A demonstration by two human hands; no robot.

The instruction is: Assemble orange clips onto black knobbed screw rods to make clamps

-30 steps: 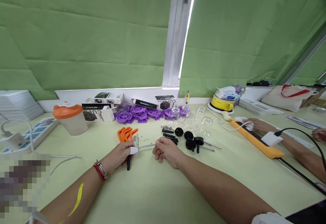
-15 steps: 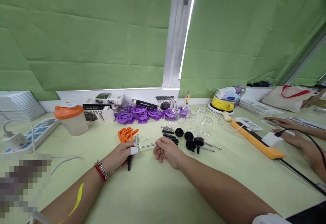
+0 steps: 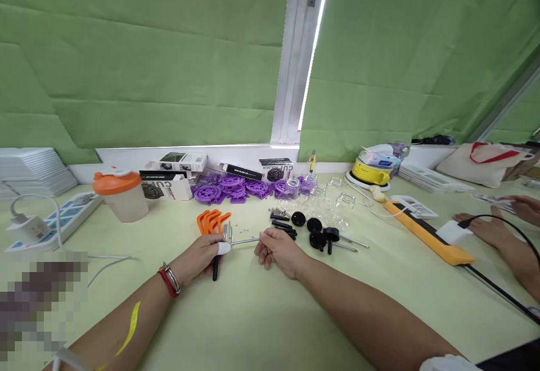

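Note:
A thin metal rod (image 3: 245,241) spans the gap between my two hands, low over the table. My left hand (image 3: 211,250), with a white cover on its thumb, is closed at the rod's left end. A black stick-like piece (image 3: 215,268) sticks out below that hand's fingers. At the rod's right end, my right hand (image 3: 276,250) pinches with thumb and forefinger. Just beyond my left hand lie orange bent handles (image 3: 211,221) and short metal pins (image 3: 230,230). Black tubes (image 3: 283,225), small springs (image 3: 279,212) and round black lids (image 3: 317,239) are beyond and right of my right hand.
Purple plastic parts (image 3: 232,186) and printed boxes (image 3: 169,182) line the back. Clear glass jars (image 3: 343,209) stand right of them. An orange-lidded shaker (image 3: 122,194) is at left. An orange power strip (image 3: 430,235) and a co-worker's hands (image 3: 485,230) are at right.
The view has shifted slightly. My hands keep nearly the same hold on the rod. At right, one of the co-worker's hands has lifted and moved right, at a flat item.

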